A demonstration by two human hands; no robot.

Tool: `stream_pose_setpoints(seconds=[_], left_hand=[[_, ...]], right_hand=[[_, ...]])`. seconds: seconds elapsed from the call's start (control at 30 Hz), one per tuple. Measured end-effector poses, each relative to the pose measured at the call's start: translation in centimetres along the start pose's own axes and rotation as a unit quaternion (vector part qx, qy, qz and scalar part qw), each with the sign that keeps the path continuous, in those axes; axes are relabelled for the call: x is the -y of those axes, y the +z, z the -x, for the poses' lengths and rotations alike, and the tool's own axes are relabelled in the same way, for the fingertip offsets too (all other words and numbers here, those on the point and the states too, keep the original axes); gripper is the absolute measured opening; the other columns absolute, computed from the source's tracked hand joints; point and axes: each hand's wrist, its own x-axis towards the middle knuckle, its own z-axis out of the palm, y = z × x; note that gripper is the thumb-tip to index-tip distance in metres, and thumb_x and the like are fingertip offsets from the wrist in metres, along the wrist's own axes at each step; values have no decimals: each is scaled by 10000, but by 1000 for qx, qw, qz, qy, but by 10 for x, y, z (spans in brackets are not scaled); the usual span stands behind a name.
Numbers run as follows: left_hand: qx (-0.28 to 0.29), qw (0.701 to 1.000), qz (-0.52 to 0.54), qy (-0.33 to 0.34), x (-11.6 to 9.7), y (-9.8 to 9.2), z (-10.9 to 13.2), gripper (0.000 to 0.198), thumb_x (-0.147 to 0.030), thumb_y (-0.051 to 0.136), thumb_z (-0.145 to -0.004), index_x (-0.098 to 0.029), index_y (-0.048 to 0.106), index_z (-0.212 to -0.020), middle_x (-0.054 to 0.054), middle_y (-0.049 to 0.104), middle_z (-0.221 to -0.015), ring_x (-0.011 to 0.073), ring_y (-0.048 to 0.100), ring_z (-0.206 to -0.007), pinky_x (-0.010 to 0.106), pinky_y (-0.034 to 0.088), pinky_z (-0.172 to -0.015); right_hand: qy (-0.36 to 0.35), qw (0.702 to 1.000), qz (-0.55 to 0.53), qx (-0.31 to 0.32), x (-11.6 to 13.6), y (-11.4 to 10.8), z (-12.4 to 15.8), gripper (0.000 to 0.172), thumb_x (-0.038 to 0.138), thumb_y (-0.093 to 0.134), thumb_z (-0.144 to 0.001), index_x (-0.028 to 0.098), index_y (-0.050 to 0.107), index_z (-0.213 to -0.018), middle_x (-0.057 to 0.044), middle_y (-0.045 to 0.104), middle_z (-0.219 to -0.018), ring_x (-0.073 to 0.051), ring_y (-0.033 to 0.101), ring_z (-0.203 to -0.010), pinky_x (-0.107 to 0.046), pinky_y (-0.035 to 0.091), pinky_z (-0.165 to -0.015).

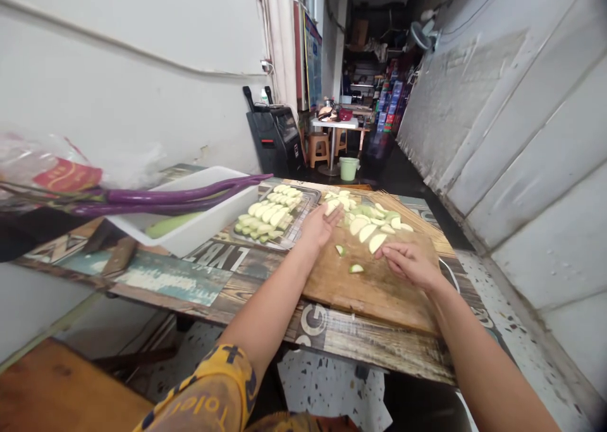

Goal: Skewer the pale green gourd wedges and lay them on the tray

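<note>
My left hand (318, 227) is closed around a few pale, green-skinned vegetable slices (332, 205), over the left side of the wooden cutting board (374, 296). The fingers of my right hand (408, 262) pinch the edge of a large half-round vegetable slice (378, 243) at the front of the pile. More cut slices (359, 225) lie heaped across the back of the board, and two small end pieces (356, 269) rest nearer its middle. To the left of my left hand, a metal tray (294, 229) carries rows of slices (270, 214), apparently on skewers.
Behind the pile lie thin bamboo skewers (417, 217). Long purple eggplants (180, 195) lie across a white plastic bin (177, 247) on the left, beside plastic bags (71, 169). A black speaker (277, 141) stands beyond the table, with a pale green bucket (348, 169) on the floor.
</note>
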Motion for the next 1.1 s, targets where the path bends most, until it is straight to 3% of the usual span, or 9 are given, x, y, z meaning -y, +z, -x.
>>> stream_pose_setpoints(seconds=[1.1], left_hand=[[-22, 1000, -4, 8, -4, -1, -4, 47, -95, 484, -799, -109, 528, -793, 106, 660, -819, 230, 630, -918, 374, 489, -839]], right_hand=[[18, 1000, -4, 23, 8, 7, 2, 375, 493, 461, -803, 138, 559, -876, 107, 277, -381, -34, 222, -298, -165, 152, -313]])
